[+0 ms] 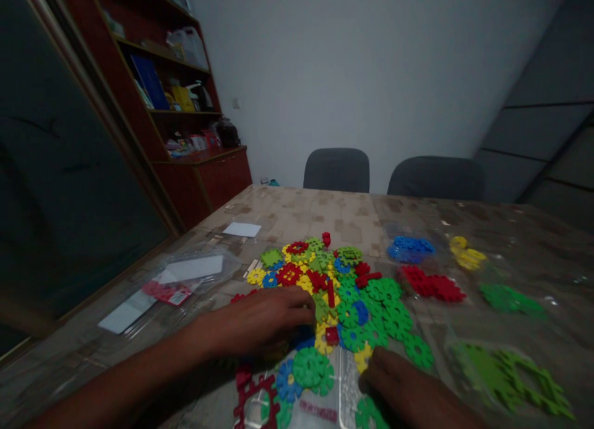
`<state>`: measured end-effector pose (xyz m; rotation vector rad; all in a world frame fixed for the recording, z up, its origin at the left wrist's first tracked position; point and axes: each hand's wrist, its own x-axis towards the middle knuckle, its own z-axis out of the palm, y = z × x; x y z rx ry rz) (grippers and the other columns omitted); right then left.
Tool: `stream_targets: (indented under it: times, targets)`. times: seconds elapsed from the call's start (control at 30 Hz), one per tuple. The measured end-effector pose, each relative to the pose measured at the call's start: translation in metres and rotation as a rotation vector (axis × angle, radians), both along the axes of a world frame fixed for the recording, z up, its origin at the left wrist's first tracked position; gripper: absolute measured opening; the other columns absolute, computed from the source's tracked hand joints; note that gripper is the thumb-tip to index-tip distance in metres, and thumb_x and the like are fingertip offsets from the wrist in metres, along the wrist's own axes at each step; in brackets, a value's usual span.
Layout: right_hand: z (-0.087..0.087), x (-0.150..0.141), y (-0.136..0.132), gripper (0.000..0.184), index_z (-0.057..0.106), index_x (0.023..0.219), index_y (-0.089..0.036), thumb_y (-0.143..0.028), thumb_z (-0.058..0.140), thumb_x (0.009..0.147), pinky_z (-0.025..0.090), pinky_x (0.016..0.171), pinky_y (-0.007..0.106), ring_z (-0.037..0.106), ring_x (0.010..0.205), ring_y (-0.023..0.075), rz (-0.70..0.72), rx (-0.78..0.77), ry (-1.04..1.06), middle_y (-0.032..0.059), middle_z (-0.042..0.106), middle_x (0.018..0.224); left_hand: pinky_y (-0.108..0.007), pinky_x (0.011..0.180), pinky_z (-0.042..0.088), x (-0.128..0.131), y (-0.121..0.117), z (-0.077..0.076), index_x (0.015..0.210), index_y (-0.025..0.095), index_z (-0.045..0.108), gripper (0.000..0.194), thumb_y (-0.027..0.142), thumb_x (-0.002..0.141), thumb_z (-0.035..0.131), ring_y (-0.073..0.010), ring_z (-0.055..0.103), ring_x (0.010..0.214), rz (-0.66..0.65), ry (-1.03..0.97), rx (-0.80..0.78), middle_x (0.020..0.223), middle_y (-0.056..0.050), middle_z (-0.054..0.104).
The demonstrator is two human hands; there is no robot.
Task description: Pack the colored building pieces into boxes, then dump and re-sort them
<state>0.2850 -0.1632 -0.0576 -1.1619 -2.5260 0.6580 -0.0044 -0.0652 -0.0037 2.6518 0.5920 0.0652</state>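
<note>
A heap of plastic gear-shaped building pieces [320, 280] in red, yellow, green and blue lies on the table before me. My left hand [278, 317] reaches into its near left side, fingers bent downward and together; a blue piece [305, 340] shows under them, and the fingertips are hidden. At the near right of the heap, my right hand [399, 382] is closed with its fingertips at a yellow gear piece [363, 358]. Between my hands, a clear plastic tray [344, 385] lies beneath green gear pieces [314, 370], beside a blue gear piece [288, 379] and a dark red square frame piece [253, 395].
On the right are bagged blue pieces [411, 248], red pieces [431, 283], yellow pieces [466, 254], green pieces [510, 300] and lime frame pieces [515, 376]. Clear packaging with white card [195, 268] lies left. Two grey chairs [336, 169] stand beyond the table.
</note>
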Motion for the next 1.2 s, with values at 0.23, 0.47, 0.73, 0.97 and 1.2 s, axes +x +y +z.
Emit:
stream_targets:
  times: [0.23,0.47,0.73,0.97,1.2]
  targets:
    - [0.002,-0.008,0.002,0.018,0.059,0.093,-0.026,-0.017,0.066,0.078,0.048,0.066,0.026,0.062,0.078,0.0185,-0.058,-0.209,0.086,0.0005,0.069,0.093,-0.036,0.091,0.048,0.001,-0.01,-0.004,0.116,0.026,0.059,0.042,0.025,0.079,0.081,-0.0247,0.055,0.105,-0.046,0.073,0.01,0.119,-0.006,0.058]
    - [-0.014,-0.008,0.004,0.029,0.062,0.1,-0.028,-0.018,0.068,0.073,0.048,0.071,0.028,0.063,0.088,0.0226,-0.083,-0.187,0.09,0.0031,0.069,0.101,-0.034,0.089,0.047,0.01,-0.015,-0.013,0.103,0.022,0.059,0.021,0.029,0.089,0.073,-0.023,0.054,0.104,-0.016,0.044,0.074,0.116,-0.006,0.057]
    - [0.005,-0.015,0.004,0.033,0.057,0.086,-0.023,-0.001,0.061,0.061,0.037,0.063,0.023,0.057,0.072,0.0145,-0.197,-0.286,0.078,-0.0037,0.066,0.081,-0.034,0.086,0.048,0.013,-0.016,-0.016,0.111,0.022,0.058,0.031,0.036,0.088,0.074,-0.0229,0.055,0.1,-0.039,0.037,0.085,0.112,-0.006,0.059]
    - [-0.002,-0.044,0.014,0.038,0.063,0.103,-0.022,-0.007,0.058,0.069,0.033,0.056,0.02,0.051,0.063,0.0114,-0.269,-0.364,0.267,-0.0062,0.057,0.07,-0.03,0.081,0.046,0.008,-0.008,-0.015,0.099,0.021,0.058,0.016,0.025,0.09,0.07,-0.0208,0.055,0.096,-0.01,0.004,0.077,0.106,-0.005,0.058]
    - [-0.023,-0.051,0.011,0.061,0.058,0.132,-0.021,-0.017,0.065,0.072,0.045,0.068,0.029,0.063,0.076,0.0212,-0.206,-0.2,0.096,0.0031,0.072,0.088,-0.031,0.08,0.047,0.001,0.003,-0.006,0.104,0.021,0.059,0.011,0.017,0.095,0.057,-0.0204,0.057,0.093,0.018,-0.001,0.059,0.106,-0.007,0.059]
